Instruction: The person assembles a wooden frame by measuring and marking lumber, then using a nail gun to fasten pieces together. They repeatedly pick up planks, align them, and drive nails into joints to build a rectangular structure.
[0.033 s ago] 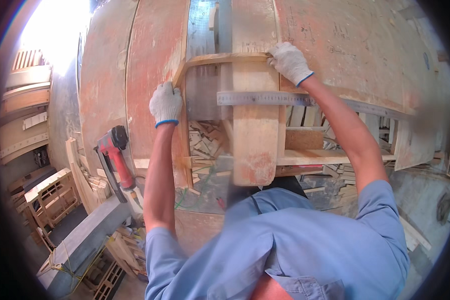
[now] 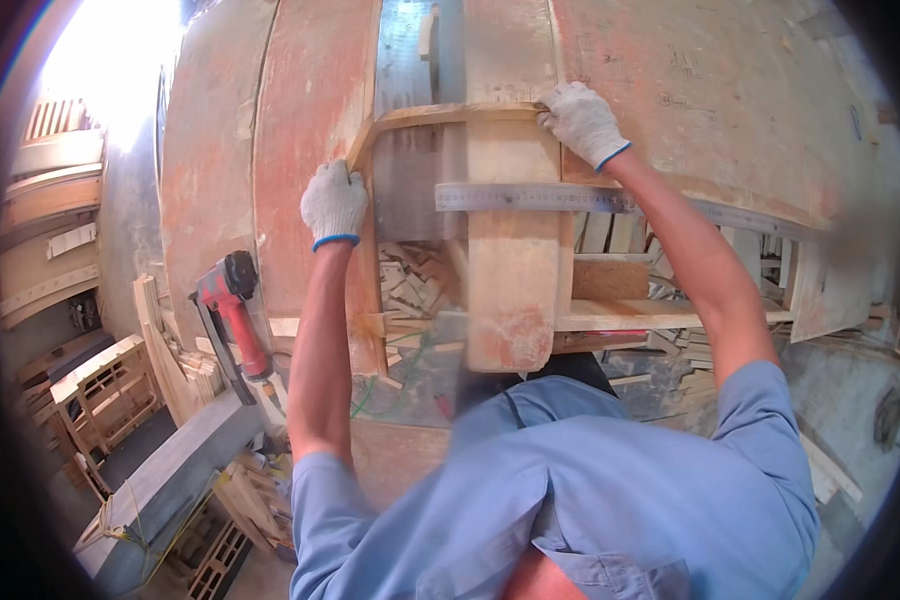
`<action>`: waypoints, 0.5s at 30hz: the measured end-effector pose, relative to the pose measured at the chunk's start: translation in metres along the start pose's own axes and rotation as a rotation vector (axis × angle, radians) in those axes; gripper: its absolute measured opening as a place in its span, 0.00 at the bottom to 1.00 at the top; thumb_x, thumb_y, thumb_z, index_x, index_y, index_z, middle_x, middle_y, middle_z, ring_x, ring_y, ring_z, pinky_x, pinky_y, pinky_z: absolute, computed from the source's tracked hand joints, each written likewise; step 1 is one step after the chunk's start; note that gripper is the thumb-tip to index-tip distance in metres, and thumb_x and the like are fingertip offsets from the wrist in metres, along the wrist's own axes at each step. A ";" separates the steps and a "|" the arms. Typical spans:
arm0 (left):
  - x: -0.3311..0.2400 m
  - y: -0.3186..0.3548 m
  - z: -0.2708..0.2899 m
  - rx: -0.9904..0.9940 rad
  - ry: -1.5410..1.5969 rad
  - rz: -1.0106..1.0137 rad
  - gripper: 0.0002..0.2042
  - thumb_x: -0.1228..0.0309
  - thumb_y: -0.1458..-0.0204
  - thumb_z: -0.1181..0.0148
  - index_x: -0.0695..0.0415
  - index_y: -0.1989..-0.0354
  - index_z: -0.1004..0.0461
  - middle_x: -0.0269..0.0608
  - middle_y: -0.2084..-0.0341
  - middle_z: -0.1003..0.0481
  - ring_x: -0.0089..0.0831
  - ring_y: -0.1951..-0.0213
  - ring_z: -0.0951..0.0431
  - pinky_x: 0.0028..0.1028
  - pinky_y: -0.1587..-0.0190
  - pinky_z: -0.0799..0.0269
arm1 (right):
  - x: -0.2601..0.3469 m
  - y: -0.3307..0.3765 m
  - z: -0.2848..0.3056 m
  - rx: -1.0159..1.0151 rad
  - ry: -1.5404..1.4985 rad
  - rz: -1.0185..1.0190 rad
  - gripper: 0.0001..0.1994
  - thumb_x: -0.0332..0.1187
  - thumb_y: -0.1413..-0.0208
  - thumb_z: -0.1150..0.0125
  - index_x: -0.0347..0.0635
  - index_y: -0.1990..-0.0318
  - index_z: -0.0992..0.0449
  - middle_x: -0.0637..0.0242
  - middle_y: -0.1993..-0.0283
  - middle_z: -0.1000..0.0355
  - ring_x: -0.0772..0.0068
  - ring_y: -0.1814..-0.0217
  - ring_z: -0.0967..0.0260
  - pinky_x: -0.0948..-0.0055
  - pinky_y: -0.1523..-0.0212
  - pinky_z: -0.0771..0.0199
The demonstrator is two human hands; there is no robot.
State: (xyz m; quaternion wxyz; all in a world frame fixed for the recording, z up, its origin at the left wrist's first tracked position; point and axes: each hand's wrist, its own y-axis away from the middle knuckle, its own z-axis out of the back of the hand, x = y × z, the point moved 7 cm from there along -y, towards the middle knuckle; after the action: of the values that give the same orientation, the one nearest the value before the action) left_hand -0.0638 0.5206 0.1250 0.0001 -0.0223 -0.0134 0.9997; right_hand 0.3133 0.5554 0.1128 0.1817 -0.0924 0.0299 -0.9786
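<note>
A narrow wooden strip (image 2: pixel 460 113) spans the gap between the worktop panels, with an angled piece at its left end. My left hand (image 2: pixel 332 205), in a white knit glove with a blue cuff, is closed around that angled end. At the strip's right end, my right hand (image 2: pixel 582 125) pinches it in a matching glove; its fingertips are partly hidden. Nearer to me, a long metal ruler (image 2: pixel 530 197) lies across a pale upright board (image 2: pixel 511 285) and runs beneath my right forearm.
A red and black nail gun (image 2: pixel 235 315) rests left of my left forearm, beside a grey beam (image 2: pixel 160 490). Worn reddish panels (image 2: pixel 205 150) lie on both sides. Wood offcuts (image 2: pixel 410 280) show below through the gap. Slatted wooden frames (image 2: pixel 110 400) stand at far left.
</note>
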 end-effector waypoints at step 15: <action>-0.001 -0.007 -0.004 -0.029 -0.015 0.027 0.11 0.59 0.43 0.40 0.52 0.59 0.23 0.48 0.63 0.20 0.50 0.60 0.18 0.50 0.59 0.23 | -0.052 0.004 0.025 0.064 -0.644 -0.362 0.21 0.40 0.41 0.39 0.41 0.43 0.21 0.55 0.50 0.19 0.55 0.45 0.22 0.63 0.43 0.24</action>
State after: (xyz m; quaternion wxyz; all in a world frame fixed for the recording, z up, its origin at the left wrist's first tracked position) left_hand -0.0625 0.5280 0.1214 -0.0137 -0.0152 -0.0276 0.9994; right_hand 0.3670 0.5697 0.1283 0.0083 -0.3937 -0.0763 -0.9160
